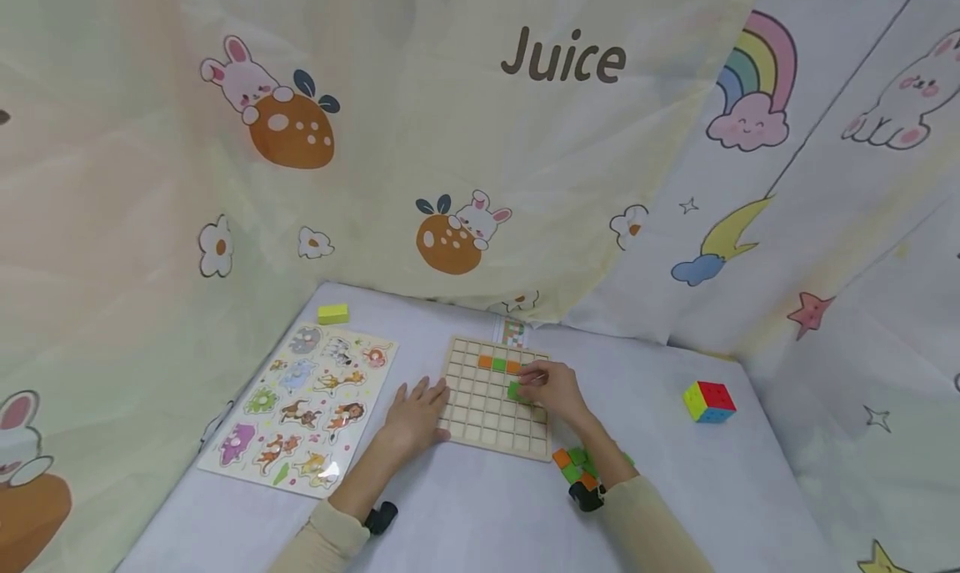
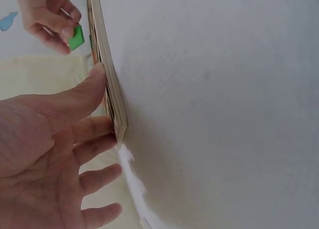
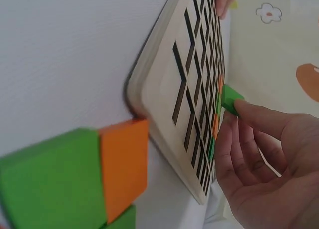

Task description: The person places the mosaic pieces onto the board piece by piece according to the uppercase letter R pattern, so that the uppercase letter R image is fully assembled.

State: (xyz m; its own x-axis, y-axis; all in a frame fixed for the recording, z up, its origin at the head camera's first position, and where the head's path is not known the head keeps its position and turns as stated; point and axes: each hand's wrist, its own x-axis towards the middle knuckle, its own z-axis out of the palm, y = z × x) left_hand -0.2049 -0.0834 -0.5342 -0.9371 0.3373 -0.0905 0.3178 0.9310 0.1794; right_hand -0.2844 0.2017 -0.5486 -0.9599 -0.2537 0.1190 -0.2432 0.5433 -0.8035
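Note:
A wooden grid board [image 1: 480, 434] lies in the middle of the table, with alternating orange and green tiles [image 1: 498, 364] set in a row near its far side. My right hand [image 1: 553, 392] is over the board's right half, pinching a green square tile [image 3: 231, 98] between thumb and fingertips, tilted above the cells. At the board's left edge rests my left hand [image 1: 414, 414], its fingers extended and its thumb [image 2: 94, 84] touching the rim. Loose green and orange tiles [image 1: 572, 473] lie by the near right corner, partly hidden under my right forearm.
An animal peg puzzle [image 1: 300, 406] lies on the left, with a yellow block [image 1: 333, 314] behind it. Past the board's far edge is a small card with a coloured grid pattern [image 1: 513, 333]. A coloured cube [image 1: 709, 401] stands on the right. Printed cloth hangs behind the table.

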